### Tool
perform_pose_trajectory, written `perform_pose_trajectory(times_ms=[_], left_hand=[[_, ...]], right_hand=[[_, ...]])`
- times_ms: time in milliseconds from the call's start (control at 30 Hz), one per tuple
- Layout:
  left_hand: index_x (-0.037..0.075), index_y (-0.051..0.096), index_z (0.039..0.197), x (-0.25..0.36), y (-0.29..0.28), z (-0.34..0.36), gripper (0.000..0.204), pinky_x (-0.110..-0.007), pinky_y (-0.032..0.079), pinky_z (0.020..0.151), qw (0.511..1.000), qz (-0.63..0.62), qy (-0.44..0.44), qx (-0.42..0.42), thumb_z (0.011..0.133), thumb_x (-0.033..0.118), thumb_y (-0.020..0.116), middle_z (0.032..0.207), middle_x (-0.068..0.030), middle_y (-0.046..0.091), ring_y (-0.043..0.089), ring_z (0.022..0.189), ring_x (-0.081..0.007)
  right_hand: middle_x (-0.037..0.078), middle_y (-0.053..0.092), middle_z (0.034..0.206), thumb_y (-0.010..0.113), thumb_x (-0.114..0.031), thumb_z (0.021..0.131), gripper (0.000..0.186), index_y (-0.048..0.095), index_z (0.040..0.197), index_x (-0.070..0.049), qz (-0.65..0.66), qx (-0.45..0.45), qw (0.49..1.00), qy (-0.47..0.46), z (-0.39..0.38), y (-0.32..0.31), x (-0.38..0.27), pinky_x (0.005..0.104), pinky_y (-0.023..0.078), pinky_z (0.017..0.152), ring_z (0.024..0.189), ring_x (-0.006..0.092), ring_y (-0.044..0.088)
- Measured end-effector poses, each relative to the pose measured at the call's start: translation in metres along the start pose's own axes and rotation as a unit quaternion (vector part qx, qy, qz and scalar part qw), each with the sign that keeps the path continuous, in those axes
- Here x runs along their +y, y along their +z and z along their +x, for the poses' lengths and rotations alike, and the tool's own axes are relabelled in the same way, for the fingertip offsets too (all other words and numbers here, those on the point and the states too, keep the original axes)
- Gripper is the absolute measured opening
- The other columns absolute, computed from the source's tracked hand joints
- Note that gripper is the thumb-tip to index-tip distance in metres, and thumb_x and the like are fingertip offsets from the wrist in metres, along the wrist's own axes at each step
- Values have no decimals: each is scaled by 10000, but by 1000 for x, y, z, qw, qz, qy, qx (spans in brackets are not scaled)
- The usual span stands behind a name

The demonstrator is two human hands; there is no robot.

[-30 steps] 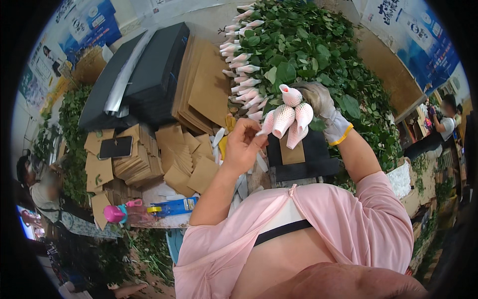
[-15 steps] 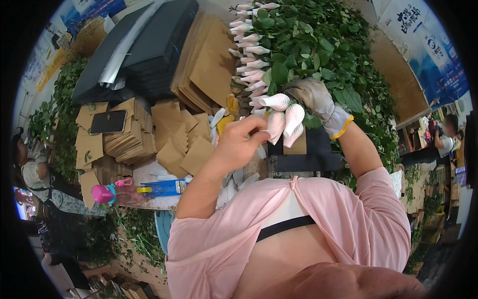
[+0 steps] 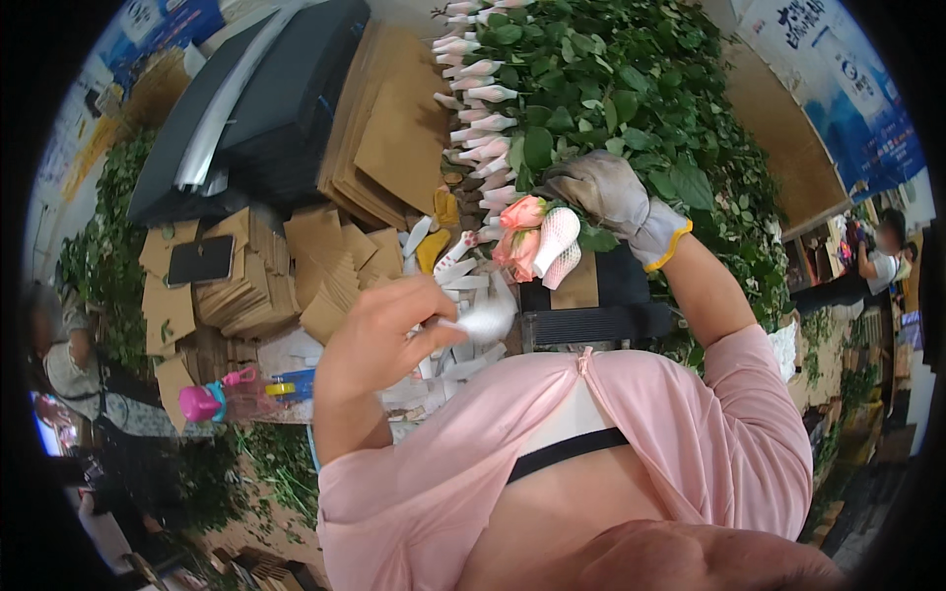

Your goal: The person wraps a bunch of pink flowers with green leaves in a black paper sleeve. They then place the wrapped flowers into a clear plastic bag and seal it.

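My bare left hand (image 3: 384, 333) is closed on a blurred white mesh sleeve (image 3: 485, 317), low and left of the rose bunch. My right hand (image 3: 601, 192), in a grey glove with yellow cuff, grips the bunch among leaves. At its front are bare pink roses (image 3: 518, 258) and two white-sleeved heads (image 3: 559, 236). Under the bunch lie a brown card (image 3: 591, 286) and a dark ribbed pad (image 3: 596, 325). Loose white sleeves (image 3: 458, 362) are scattered beside my left hand.
Sleeved roses with foliage (image 3: 611, 89) are heaped behind. Left are black stacked sheets (image 3: 266, 98), cardboard (image 3: 394, 138), brown card pieces (image 3: 246, 291), a phone (image 3: 200, 261), a pink-lidded bottle (image 3: 201, 402) and a tape dispenser (image 3: 291, 386). Co-workers stand at left (image 3: 74, 360) and right (image 3: 877, 251).
Pink petals now show on the bunch where white sleeves were. My left hand has pulled down and leftward, away from the roses, with a sleeve in its fingers.
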State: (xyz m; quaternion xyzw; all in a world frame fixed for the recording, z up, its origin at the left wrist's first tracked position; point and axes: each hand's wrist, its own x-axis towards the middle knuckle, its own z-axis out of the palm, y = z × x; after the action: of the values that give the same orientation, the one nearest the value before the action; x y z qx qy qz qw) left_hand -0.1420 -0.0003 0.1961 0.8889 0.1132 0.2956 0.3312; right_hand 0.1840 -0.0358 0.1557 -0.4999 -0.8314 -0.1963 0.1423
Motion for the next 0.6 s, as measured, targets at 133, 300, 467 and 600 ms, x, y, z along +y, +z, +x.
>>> perform_pose_trajectory(times_ms=[133, 300, 467, 600], left_hand=[[42, 586, 850, 8, 25, 31, 277, -352, 458, 619, 985, 102, 128, 62, 662, 154, 756, 825, -90, 601, 574, 712, -280], [48, 643, 848, 6, 7, 5, 198, -344, 456, 621, 993, 57, 77, -71, 708, 163, 725, 765, -99, 595, 576, 720, -281], [13, 659, 1012, -49, 59, -10, 322, -358, 483, 671, 987, -6, -120, -108, 787, 242, 686, 871, -144, 652, 614, 725, -274], [-44, 639, 993, -62, 117, 15, 374, -294, 488, 648, 933, -316, -167, 34, 826, 287, 693, 841, -107, 667, 598, 678, -163]], right_hand=[[3, 649, 878, 597, -214, 767, 182, 637, 938, -166, -14, -21, 1000, 4, 24, -1, -21, 342, 511, 698, 825, 211, 636], [-1, 655, 907, 566, -194, 783, 195, 654, 958, -186, -17, -32, 999, 38, 12, 12, 13, 328, 517, 739, 846, 215, 640], [9, 664, 981, 591, -212, 777, 227, 648, 993, -172, -13, -23, 997, 77, 32, -5, 8, 329, 514, 754, 917, 211, 636], [26, 666, 958, 652, -254, 721, 274, 650, 973, -145, 20, 43, 998, 50, 34, -15, 8, 340, 522, 709, 879, 237, 643]])
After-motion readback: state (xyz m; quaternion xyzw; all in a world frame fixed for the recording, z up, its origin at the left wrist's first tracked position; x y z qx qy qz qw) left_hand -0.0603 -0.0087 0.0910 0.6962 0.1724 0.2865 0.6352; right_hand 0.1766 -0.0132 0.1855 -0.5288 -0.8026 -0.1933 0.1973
